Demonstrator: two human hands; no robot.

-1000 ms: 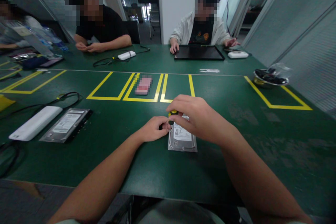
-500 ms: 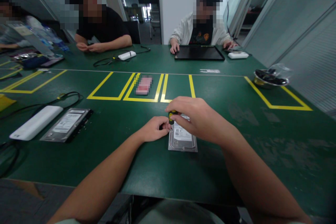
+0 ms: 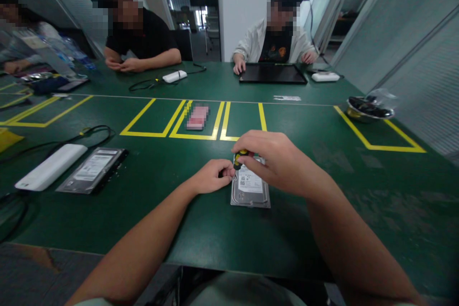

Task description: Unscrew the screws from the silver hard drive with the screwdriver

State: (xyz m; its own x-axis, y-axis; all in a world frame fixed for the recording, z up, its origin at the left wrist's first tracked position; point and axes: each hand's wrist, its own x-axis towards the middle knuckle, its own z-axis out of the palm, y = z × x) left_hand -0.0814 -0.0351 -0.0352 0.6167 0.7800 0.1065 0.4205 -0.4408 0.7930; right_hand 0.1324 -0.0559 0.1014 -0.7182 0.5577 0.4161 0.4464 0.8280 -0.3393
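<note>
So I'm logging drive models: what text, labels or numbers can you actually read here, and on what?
No text is legible.
White label on the silver hard drive under the hands: print and a code square, too small.
White label on the second, dark-edged hard drive: blurred.
White strip on the green table: unreadable.
Pink card: pixelated.

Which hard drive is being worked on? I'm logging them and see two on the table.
The hard drive straight ahead, under both hands, with the right hand holding a screwdriver on it. The other drive lies untouched far left beside a white box.
</note>
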